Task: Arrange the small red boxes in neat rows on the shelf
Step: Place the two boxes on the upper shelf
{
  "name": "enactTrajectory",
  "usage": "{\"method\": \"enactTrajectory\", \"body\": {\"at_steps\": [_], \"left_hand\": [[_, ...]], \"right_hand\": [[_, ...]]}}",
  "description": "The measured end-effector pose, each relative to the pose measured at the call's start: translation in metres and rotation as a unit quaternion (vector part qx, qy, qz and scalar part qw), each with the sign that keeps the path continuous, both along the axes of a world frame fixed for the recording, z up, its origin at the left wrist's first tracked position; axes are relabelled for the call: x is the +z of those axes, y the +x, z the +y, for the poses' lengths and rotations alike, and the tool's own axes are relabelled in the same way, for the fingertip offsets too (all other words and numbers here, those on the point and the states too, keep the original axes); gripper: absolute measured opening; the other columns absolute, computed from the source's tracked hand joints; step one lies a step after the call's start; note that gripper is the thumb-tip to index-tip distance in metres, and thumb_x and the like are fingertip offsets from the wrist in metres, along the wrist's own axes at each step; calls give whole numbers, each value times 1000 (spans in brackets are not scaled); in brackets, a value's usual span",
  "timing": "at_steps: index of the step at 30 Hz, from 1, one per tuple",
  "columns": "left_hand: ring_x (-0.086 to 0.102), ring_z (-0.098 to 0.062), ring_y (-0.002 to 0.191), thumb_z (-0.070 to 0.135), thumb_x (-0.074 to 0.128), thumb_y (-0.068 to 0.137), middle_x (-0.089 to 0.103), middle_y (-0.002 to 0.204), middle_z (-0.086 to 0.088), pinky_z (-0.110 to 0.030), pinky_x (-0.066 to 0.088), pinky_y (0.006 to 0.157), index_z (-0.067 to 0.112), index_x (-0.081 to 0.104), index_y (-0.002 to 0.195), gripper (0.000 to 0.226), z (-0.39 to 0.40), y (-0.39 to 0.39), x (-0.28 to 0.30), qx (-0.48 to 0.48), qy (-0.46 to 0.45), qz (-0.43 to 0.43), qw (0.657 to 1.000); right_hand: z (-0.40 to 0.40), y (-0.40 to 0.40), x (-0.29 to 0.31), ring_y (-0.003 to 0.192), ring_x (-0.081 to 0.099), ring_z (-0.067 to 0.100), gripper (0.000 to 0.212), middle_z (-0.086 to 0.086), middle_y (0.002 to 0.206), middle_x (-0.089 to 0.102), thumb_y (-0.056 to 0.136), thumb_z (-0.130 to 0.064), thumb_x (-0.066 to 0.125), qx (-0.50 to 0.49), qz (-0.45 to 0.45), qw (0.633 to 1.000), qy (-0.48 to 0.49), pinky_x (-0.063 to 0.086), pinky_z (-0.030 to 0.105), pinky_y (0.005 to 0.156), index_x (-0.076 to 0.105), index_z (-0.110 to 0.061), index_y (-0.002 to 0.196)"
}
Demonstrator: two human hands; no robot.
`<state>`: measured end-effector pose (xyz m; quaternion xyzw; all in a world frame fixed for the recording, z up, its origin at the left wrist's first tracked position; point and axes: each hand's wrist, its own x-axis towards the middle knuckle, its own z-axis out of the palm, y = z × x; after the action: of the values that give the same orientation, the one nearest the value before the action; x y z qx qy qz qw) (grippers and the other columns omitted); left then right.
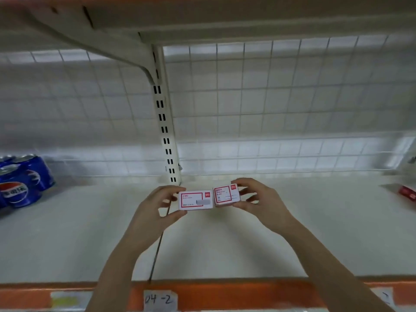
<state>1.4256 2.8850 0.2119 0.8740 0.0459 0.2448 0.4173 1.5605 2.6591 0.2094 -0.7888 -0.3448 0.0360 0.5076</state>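
Tag "04-2" (159,299); left hand (157,208), right hand (258,199) each pinch 1 box; Pepsi cans (22,183).

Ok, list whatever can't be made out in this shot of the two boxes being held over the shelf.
Head view only:
- Small print on the left box and right box: too small and blurred.
- Whether the boxes rest on the shelf or hover: unclear from this angle.
- Box undersides: hidden by left hand and right hand fingers.
- Red package and Pepsi cans: cut off by frame edges.
- Label: partly readable.
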Motion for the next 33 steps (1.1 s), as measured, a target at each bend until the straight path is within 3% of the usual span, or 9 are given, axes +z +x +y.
{"method": "enactTrajectory", "body": {"at_steps": [4,8,15,24,29,33], "left_hand": [[57,0,96,11,76,76,59,106,25,-7,43,80,41,60,105,45,23,6,-8,6,-25,9,1000],[57,-1,96,14,76,76,61,107,20,-11,43,80,40,60,107,44,39,11,-14,22,-28,23,999],[56,-2,98,15,76,76,59,106,26,-14,44,81,43,59,105,44,47,12,-25,12,-29,47,998],[55,-3,99,17,77,74,57,109,29,-11,46,80,47,58,103,46,48,15,-26,12,11,34,999],[54,-3,102,19,77,75,56,111,29,-10,45,80,48,56,104,46,49,15,-26,11,24,40,999],[55,-4,101,18,77,75,56,111,27,-9,44,80,44,57,107,46,49,16,-26,8,22,38,999]], "right_hand": [[38,20,-7,98,60,13,42,-15,108,62,77,-14,75,12,22,999,-29,48,19,78,55,-43,100],[78,38,-19,94,56,13,36,-8,107,62,77,-17,75,3,50,997,-56,50,20,65,60,-26,108],[126,69,-38,106,53,12,43,0,119,62,80,-21,73,-33,54,993,-100,35,19,82,58,-18,120],[154,86,-48,113,57,13,46,0,121,64,79,-20,72,-18,80,990,-118,37,19,85,58,-18,122],[161,92,-57,116,53,17,47,0,120,64,76,-34,72,-18,72,987,-145,41,37,103,57,-27,120],[161,96,-61,119,48,17,45,-3,119,64,78,-37,71,-21,64,986,-150,39,36,102,56,-30,119]]}}
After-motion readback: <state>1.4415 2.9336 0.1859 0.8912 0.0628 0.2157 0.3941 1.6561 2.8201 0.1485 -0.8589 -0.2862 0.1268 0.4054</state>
